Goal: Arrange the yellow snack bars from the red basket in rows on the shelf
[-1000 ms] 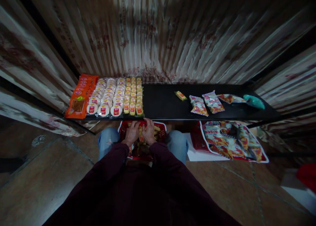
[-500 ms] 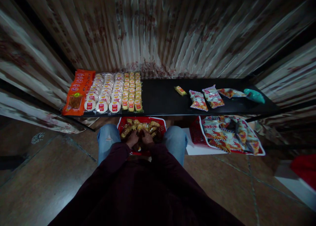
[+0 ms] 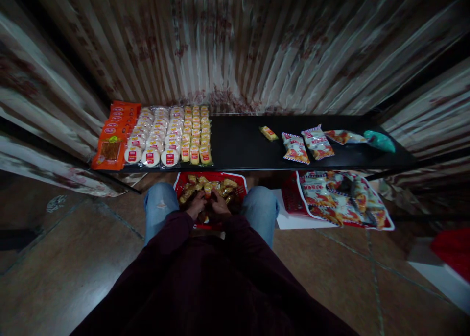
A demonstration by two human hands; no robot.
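Between my knees is a red basket [image 3: 241, 181] with several small yellow wrapped snack bars [image 3: 229, 183] inside. My left hand [image 3: 196, 205] and my right hand [image 3: 219, 204] are over the pile, fingers bent inward. One wrapped snack bar [image 3: 207, 189] with an orange-red label shows between the fingertips, and both hands appear closed on its two sides. The lower part of the basket is in shadow.
A black shelf [image 3: 235, 145] spans the front. On its left lie an orange packet row [image 3: 113, 135], round white crackers [image 3: 150, 157] and upright yellow bars [image 3: 194, 152]. A lone bar [image 3: 269, 133], chip bags [image 3: 318, 142] and a green packet [image 3: 380, 141] lie right. A second red basket [image 3: 290, 199] holds bags.
Both hands have risen slightly from the pile and the labelled snack bar now shows between their fingertips. The shelf goods have stayed in place.
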